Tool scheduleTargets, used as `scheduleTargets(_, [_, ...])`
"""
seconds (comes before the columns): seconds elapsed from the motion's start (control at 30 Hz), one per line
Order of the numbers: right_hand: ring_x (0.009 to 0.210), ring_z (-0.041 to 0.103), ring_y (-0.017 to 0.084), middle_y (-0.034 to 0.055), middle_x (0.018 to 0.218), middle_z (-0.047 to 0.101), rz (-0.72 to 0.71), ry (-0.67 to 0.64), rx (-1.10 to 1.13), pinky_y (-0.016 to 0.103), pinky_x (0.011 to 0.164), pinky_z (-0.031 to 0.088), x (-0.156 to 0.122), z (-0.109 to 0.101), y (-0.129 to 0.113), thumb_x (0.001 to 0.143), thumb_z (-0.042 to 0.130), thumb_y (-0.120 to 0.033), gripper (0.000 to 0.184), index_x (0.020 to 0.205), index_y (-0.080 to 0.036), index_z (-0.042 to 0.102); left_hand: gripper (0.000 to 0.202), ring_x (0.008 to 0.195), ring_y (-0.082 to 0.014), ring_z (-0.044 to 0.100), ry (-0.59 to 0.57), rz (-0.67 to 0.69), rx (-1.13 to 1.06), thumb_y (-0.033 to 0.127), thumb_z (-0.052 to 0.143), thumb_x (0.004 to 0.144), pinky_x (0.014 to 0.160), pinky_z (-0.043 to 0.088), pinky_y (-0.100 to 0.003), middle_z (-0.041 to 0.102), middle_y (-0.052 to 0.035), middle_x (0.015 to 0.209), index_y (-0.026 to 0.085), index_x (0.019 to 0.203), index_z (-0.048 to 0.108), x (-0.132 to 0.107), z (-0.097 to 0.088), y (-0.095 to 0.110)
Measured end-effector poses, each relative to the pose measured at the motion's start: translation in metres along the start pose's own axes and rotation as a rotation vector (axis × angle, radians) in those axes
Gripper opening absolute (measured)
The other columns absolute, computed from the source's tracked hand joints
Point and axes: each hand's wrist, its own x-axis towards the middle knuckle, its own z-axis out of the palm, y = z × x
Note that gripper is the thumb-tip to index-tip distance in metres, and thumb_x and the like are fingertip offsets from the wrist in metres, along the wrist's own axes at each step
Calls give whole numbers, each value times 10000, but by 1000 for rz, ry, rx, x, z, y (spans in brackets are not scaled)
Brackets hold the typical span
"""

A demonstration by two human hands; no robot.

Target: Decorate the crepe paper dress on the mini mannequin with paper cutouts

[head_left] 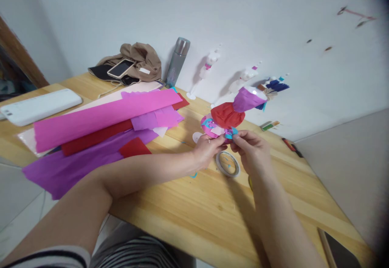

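Note:
Above the table, a craft figure (227,114) leans to the right, dressed in gathered red and purple crepe paper with a white top. Its lower end is pink with bits of light blue paper. My left hand (206,149) is closed round this lower end, thumb on top. The thumb and fingers of my right hand (254,148) pinch at a small blue paper piece (232,132) on the figure's base. Whether that piece is glued or loose I cannot tell. Just below the hands lies a roll of tape (227,164).
Crepe-paper sheets in pink (106,118), purple and red are piled at left, near a white oblong device (42,105). Behind stand a grey flask (178,62), a brown cloth bag (142,61) with a phone, and several white figures (209,62) by the wall. Another phone (338,249) lies front right.

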Motion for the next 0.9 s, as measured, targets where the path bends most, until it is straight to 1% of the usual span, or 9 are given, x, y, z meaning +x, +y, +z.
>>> scheduleTargets(0.1, [464, 533, 112, -22, 552, 634, 7, -11, 13, 254, 439, 428, 2, -1, 3, 587, 992, -547, 436, 688, -233, 707, 418, 898, -191, 691, -2, -16, 14, 354, 964, 686, 1017, 508, -428, 743, -74, 927, 138, 959, 735, -2, 1, 1])
scheduleTargets(0.2, [456, 535, 107, -29, 546, 623, 15, -24, 20, 248, 433, 430, 3, -2, 4, 585, 992, -559, 453, 691, -237, 692, 416, 878, -182, 692, 7, -15, 22, 366, 964, 689, 1031, 510, -434, 745, -73, 918, 132, 948, 738, -3, 0, 1])
scheduleTargets(0.37, [442, 516, 112, -29, 517, 606, 26, -33, 7, 256, 422, 410, 1, -2, -1, 597, 980, -534, 430, 649, -239, 672, 435, 927, -207, 711, -20, -11, 7, 349, 969, 675, 1044, 523, -445, 763, -84, 946, 138, 987, 751, -2, -2, 2])
scheduleTargets(0.47, [430, 485, 113, -28, 486, 587, 37, -57, -4, 264, 419, 380, -1, -2, -5, 610, 967, -526, 404, 631, -240, 682, 370, 964, -222, 720, -23, -30, 8, 293, 943, 706, 1045, 519, -442, 767, -89, 966, 148, 990, 755, 0, -5, 4])
scheduleTargets(0.57, [429, 465, 111, -20, 480, 587, 49, -64, -5, 266, 417, 351, -4, -4, -9, 615, 955, -510, 376, 614, -239, 695, 262, 974, -209, 723, -9, -53, 19, 215, 890, 755, 1067, 508, -432, 771, -89, 986, 147, 973, 760, -1, -8, 5])
scheduleTargets(0.67, [438, 469, 107, -15, 483, 590, 69, -73, -6, 262, 427, 355, -7, -6, -14, 619, 953, -468, 343, 617, -231, 705, 198, 902, -183, 719, 31, -89, 51, 160, 874, 747, 1046, 517, -417, 762, -88, 941, 120, 902, 757, -9, -7, 6])
scheduleTargets(0.77, [437, 462, 99, -19, 488, 587, 100, -101, 14, 256, 427, 352, -11, -7, -21, 623, 952, -462, 336, 619, -234, 705, 183, 875, -174, 702, 34, -150, 105, 145, 884, 710, 996, 527, -399, 766, -82, 922, 128, 844, 759, -25, -2, 10])
scheduleTargets(0.83, [434, 454, 101, -24, 491, 580, 118, -108, 28, 259, 423, 350, -14, -8, -27, 612, 959, -460, 331, 624, -241, 710, 199, 870, -176, 688, 5, -182, 141, 156, 890, 706, 946, 530, -375, 773, -79, 927, 146, 874, 784, -35, 5, 14])
scheduleTargets(0.9, [433, 446, 107, -25, 503, 586, 129, -116, 24, 268, 416, 349, -17, -9, -32, 597, 965, -444, 313, 637, -248, 724, 181, 851, -158, 667, -27, -153, 155, 190, 886, 723, 898, 518, -333, 769, -72, 943, 154, 873, 791, -43, 13, 20])
